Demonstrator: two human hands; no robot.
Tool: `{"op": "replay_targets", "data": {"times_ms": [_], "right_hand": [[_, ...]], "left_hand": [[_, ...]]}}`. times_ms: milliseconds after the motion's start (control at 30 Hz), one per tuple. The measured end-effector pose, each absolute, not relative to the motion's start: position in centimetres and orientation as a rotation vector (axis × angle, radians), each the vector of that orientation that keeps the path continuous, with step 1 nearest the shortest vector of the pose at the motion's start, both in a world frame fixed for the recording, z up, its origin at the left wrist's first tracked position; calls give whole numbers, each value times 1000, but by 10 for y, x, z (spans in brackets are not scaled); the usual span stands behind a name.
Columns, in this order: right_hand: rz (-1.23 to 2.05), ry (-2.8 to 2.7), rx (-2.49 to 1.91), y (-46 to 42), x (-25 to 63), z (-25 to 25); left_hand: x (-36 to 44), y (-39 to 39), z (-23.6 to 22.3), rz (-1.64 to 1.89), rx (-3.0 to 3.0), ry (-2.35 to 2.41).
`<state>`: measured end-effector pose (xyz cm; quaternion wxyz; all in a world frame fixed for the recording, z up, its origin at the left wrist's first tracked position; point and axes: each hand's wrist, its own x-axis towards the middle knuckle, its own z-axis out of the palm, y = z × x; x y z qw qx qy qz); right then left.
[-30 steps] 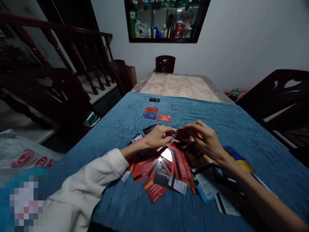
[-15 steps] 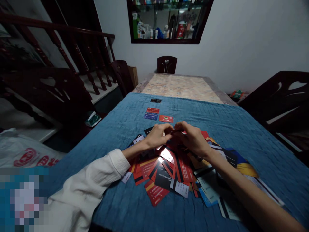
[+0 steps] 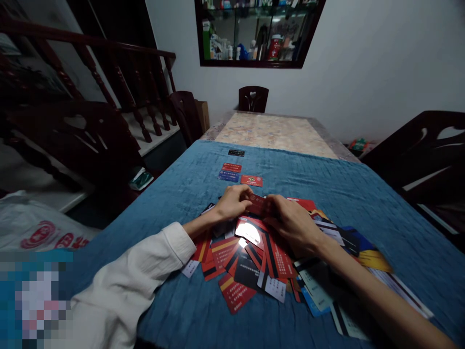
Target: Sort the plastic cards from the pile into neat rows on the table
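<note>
The dark red card [image 3: 258,205] is between the two hands, above the far side of a loose pile of cards [image 3: 225,254]. As I see it through the head camera, its long axis goes roughly from left to right, from one hand to the other, so neither hand is clearly nearer. The left hand [image 3: 233,203] pinches the card at its left end. The right hand [image 3: 293,222] has its fingers bent around the right end and seems to grasp it also, but they hide this end, so I cannot tell each contact.

Beyond the hands, I see four cards lying flat: a red card with a green mark [image 3: 252,181], a blue card [image 3: 228,176], another red card [image 3: 231,167] just behind the blue one, and a black card [image 3: 236,153] farthest away. All lie on the blue cloth [image 3: 301,177], which covers the near part of the worktop [image 3: 272,128]. Past its far end stands a dark wooden chair [image 3: 253,104].
</note>
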<state>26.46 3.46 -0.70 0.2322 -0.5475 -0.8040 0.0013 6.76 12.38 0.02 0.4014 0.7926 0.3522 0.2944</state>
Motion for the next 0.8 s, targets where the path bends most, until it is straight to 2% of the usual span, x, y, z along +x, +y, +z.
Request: {"op": "replay_targets", "data": {"times_ms": [500, 800], "right_hand": [[-159, -2274, -1457, 61, 260, -3], [-201, -2301, -1372, 100, 259, 4]], "left_hand": [[60, 145, 2, 808, 2014, 932], [46, 160, 16, 735, 2567, 827]]}}
